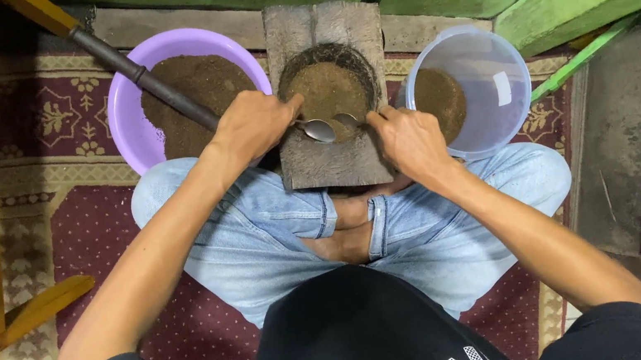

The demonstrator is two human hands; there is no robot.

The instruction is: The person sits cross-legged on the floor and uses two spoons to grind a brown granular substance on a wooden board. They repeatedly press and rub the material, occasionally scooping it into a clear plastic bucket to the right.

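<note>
Left hand [252, 124] and right hand [408, 136] each have fingers clamped on a metal spoon [320, 130] handle — bowls meet over the brown powder [329, 91] heaped in the round hollow of a wooden block [335, 165] resting on the lap. Powder looks loose, light, easily spilled; spoons stiff, best held mid-handle. Purple basin [128, 107] left, clear bucket [492, 89] right — its white rectangular label on the inner wall.
</note>
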